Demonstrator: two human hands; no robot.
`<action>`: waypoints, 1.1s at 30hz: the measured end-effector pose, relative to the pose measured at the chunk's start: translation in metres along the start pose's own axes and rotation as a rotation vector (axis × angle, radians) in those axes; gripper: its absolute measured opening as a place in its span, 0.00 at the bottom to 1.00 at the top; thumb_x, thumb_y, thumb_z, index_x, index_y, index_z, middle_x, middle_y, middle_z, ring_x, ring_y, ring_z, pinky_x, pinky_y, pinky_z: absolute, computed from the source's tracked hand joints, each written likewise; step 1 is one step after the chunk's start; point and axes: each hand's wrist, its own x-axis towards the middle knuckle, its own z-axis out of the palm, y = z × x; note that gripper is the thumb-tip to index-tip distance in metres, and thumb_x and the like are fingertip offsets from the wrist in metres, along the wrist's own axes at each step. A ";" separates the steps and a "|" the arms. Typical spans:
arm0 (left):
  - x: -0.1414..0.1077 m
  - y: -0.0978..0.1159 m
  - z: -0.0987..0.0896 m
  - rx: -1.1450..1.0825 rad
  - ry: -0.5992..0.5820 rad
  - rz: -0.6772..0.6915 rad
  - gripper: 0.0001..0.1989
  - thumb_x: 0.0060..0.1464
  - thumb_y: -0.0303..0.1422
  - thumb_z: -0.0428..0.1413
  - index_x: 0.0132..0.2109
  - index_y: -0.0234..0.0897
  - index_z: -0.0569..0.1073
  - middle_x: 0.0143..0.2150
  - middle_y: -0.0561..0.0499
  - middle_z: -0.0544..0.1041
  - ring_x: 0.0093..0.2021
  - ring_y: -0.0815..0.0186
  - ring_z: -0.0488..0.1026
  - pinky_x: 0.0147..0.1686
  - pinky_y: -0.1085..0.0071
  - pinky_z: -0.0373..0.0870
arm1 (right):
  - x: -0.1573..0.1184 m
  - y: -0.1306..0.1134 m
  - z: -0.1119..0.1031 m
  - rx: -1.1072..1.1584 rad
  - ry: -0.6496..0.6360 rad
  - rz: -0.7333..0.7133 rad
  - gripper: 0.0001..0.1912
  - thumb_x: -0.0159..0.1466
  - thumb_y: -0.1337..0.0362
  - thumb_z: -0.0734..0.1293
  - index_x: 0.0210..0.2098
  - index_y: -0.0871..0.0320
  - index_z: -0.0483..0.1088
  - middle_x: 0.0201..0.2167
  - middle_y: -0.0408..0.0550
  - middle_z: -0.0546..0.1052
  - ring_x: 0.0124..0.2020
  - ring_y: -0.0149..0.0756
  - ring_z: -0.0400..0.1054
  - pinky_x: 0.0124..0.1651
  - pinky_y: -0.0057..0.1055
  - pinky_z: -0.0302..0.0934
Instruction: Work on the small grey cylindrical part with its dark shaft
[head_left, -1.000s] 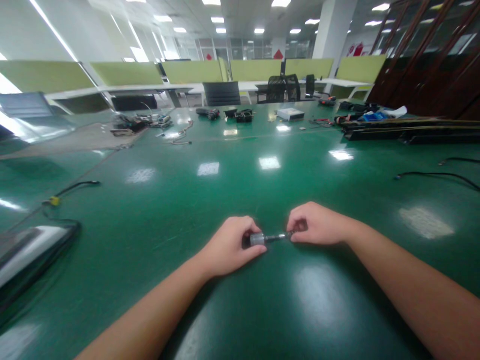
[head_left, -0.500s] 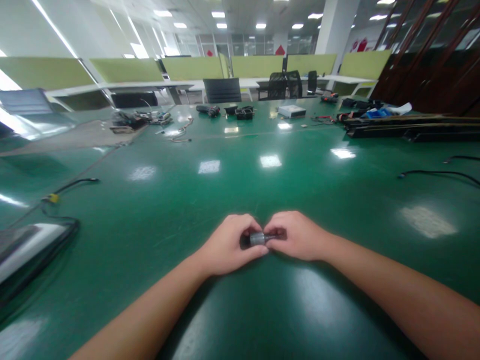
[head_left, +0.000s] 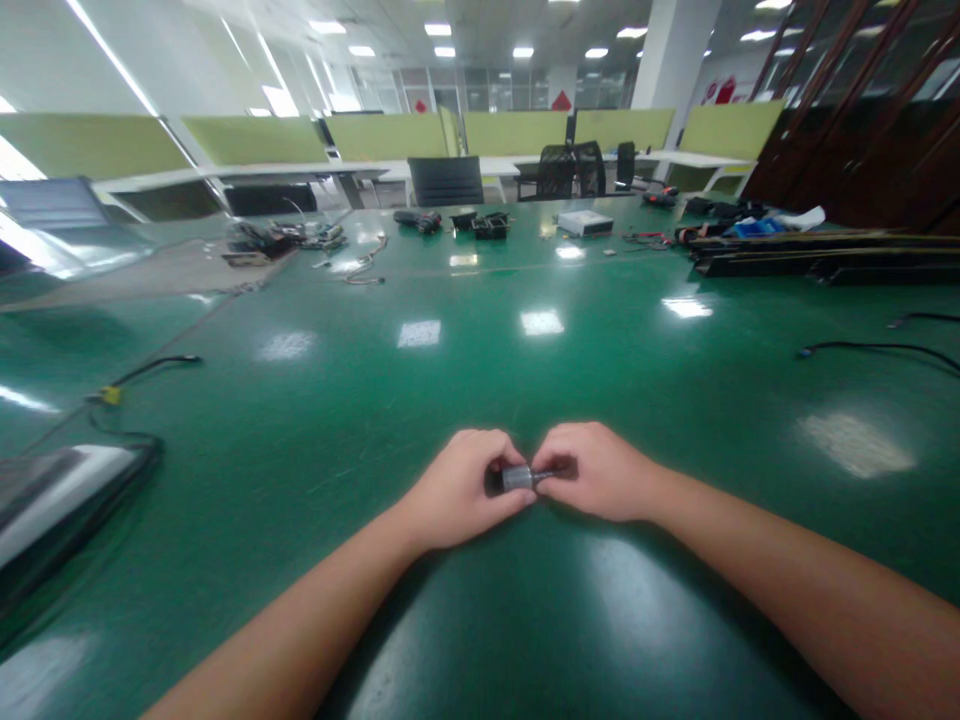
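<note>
A small grey metal cylinder (head_left: 516, 478) lies level between my two hands, low over the near middle of the green table (head_left: 480, 385). My left hand (head_left: 466, 488) is closed around its left end, thumb below and fingers above. At the cylinder's right end a thin dark shaft (head_left: 546, 474) sticks out, and my right hand (head_left: 592, 472) pinches it between thumb and fingertips. The fingertips of both hands almost meet. My fingers hide part of the piece, so its exact kind cannot be made out.
At the left edge lies a silver and black device (head_left: 67, 500) with a black cable (head_left: 161, 362). Another black cable (head_left: 877, 346) is at right. Along the far side sit black parts (head_left: 487, 226), a flat silver box (head_left: 583, 222), tangled wires (head_left: 285, 238) and long black bars (head_left: 817, 258).
Both hands keep their grip in nearly the same place. The cylinder and the fingertips have shifted very slightly right in view.
</note>
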 end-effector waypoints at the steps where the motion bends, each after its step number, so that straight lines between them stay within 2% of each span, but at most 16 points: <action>1: -0.001 0.000 -0.001 0.002 0.000 0.000 0.09 0.54 0.38 0.63 0.38 0.38 0.74 0.34 0.52 0.77 0.35 0.63 0.72 0.38 0.67 0.65 | 0.000 -0.001 0.000 -0.001 0.000 -0.006 0.04 0.59 0.69 0.71 0.34 0.57 0.78 0.32 0.44 0.78 0.34 0.33 0.70 0.39 0.29 0.60; 18: -0.011 -0.005 -0.006 0.021 -0.023 0.000 0.09 0.56 0.38 0.62 0.39 0.38 0.73 0.35 0.52 0.76 0.36 0.62 0.72 0.40 0.66 0.64 | 0.003 -0.007 0.001 0.009 -0.047 -0.013 0.04 0.59 0.69 0.71 0.35 0.58 0.77 0.31 0.44 0.77 0.31 0.30 0.68 0.35 0.27 0.60; 33: -0.003 -0.003 0.001 0.029 -0.024 -0.001 0.11 0.56 0.40 0.63 0.39 0.38 0.73 0.35 0.52 0.76 0.36 0.63 0.71 0.39 0.67 0.63 | -0.007 0.009 -0.021 -0.039 -0.117 0.027 0.04 0.58 0.68 0.71 0.34 0.58 0.77 0.30 0.42 0.76 0.30 0.30 0.68 0.34 0.27 0.60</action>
